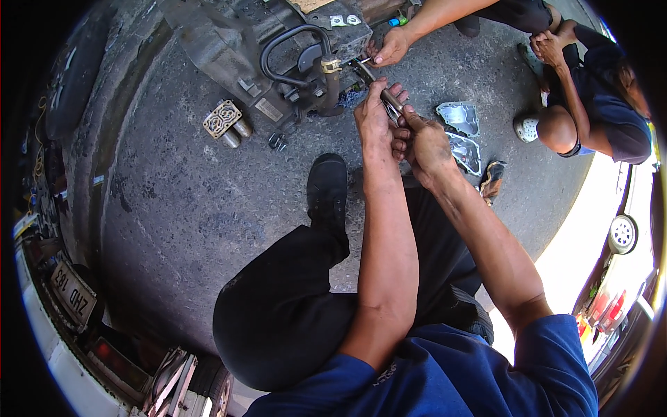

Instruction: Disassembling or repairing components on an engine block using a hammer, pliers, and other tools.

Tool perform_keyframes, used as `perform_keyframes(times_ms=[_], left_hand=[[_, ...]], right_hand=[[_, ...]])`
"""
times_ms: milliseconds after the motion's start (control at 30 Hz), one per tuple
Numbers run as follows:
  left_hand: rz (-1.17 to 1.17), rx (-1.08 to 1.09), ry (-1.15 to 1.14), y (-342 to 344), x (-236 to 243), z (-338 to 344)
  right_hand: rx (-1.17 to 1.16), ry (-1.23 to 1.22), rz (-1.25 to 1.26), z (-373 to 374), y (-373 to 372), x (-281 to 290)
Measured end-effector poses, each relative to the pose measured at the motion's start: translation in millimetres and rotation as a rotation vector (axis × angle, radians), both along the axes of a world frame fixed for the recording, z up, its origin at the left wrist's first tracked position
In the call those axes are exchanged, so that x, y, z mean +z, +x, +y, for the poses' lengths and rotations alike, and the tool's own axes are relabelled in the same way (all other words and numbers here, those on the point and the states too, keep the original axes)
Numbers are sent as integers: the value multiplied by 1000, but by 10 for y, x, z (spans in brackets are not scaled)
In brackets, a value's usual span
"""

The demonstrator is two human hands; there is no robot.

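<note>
Both my hands are closed on a metal pair of pliers (388, 99), above the lower end of a machine assembly. My left hand (374, 117) wraps its upper handle part. My right hand (429, 141) grips the lower end of the handles. The tool's dark jaws point up and left to a metal block (352, 44); what they bite is too small to tell. Another person's hand (392, 48) reaches in from the upper right, fingers at a thin metal piece beside the jaws. A hose with a gold clamp (331, 66) is left of the tool.
A bent black tube handle (295, 30) rises from the assembly. On the floor lie a ported metal valve block (224, 119), several bolts (277, 142), two silver covers (459, 119) and a dark brown scrap (492, 182). A second person (583, 90) crouches at right. Parked vehicles stand behind.
</note>
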State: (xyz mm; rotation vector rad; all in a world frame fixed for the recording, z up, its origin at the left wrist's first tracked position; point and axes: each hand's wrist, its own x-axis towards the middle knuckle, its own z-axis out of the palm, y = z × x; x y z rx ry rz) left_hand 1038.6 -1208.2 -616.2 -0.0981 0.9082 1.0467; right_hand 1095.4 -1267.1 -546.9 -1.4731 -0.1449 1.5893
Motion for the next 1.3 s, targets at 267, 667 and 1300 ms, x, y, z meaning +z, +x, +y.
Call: perform_keyframes(times_ms=[267, 667, 1300], left_hand=[[-58, -45, 64, -40, 25, -3], [186, -341, 51, -265, 27, 63], [151, -155, -46, -166, 27, 73]], right_hand=[[337, -45, -167, 81, 274, -5], [948, -163, -501, 796, 155, -159], [1317, -229, -1073, 874, 43, -268]])
